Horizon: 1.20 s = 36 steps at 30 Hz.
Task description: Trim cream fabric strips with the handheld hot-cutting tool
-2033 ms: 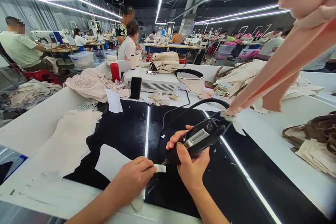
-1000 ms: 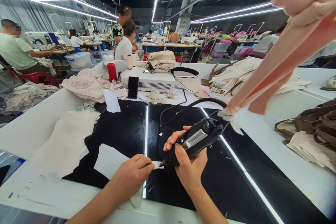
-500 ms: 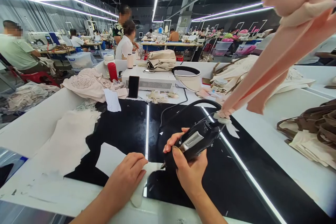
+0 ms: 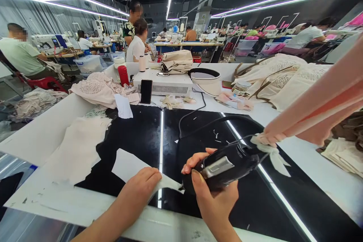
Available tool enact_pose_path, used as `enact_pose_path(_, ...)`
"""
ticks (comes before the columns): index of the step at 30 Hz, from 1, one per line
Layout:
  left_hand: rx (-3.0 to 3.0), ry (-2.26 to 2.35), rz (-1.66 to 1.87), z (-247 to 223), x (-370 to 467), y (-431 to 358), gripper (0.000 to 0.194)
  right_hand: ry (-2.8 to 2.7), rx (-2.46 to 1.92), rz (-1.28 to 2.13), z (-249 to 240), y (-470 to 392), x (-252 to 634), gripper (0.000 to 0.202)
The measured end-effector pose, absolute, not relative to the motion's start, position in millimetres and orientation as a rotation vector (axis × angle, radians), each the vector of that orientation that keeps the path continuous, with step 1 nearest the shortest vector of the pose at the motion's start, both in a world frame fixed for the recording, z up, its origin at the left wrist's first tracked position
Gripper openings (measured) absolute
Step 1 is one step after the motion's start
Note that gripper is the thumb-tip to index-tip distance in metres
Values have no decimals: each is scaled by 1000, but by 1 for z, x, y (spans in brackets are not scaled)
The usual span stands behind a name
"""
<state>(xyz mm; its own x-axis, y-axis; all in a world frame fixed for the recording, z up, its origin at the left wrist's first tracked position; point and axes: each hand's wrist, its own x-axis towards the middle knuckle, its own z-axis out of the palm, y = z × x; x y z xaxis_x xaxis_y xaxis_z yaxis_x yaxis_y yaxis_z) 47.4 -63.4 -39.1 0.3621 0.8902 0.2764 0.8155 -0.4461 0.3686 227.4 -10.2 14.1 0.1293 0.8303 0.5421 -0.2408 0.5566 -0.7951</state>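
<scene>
My right hand [image 4: 212, 193] is wrapped round a black corded electric cutter [image 4: 227, 174] with a silver panel on its side. Its narrow tip touches the right end of a pale fabric piece [image 4: 170, 183]. With fingers together, my left hand [image 4: 144, 183] holds this piece against the black mat [image 4: 136, 132]; part of it is hidden under the hand. A white sheet-like piece [image 4: 127, 162] extends behind the left hand; I cannot tell whether the two are joined. Pink cloth [image 4: 306, 94] is tied at the cutter's rear and stretches up to the right.
Pale cut fabric [image 4: 76, 151] lies on the left of the white table. Behind the mat are a phone [image 4: 146, 91], a white box [image 4: 164, 83], a sun visor [image 4: 207, 87] and a red bottle [image 4: 123, 75]. More garments [image 4: 278, 75] are piled at right; people sew beyond.
The right hand and cutter have shifted right and slightly down. The fabric's near end no longer hangs toward the table edge but stretches right to the cutter tip. The pink cloth has swung lower right.
</scene>
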Motion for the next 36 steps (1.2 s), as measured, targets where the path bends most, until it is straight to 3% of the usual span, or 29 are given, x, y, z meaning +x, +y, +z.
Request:
enact_pose_path(15, 2835, 1686, 455, -48, 62, -74, 37, -1212, -591, 882, 13, -18, 228, 39)
enact_pose_path(23, 2873, 1782, 531, -68, 75, -81, 71, -1201, -587, 961, 11, -19, 230, 39)
enact_pose_path(36, 2842, 1756, 648, -71, 79, -82, 76, -1125, -553, 998, 16, 9, 210, 36)
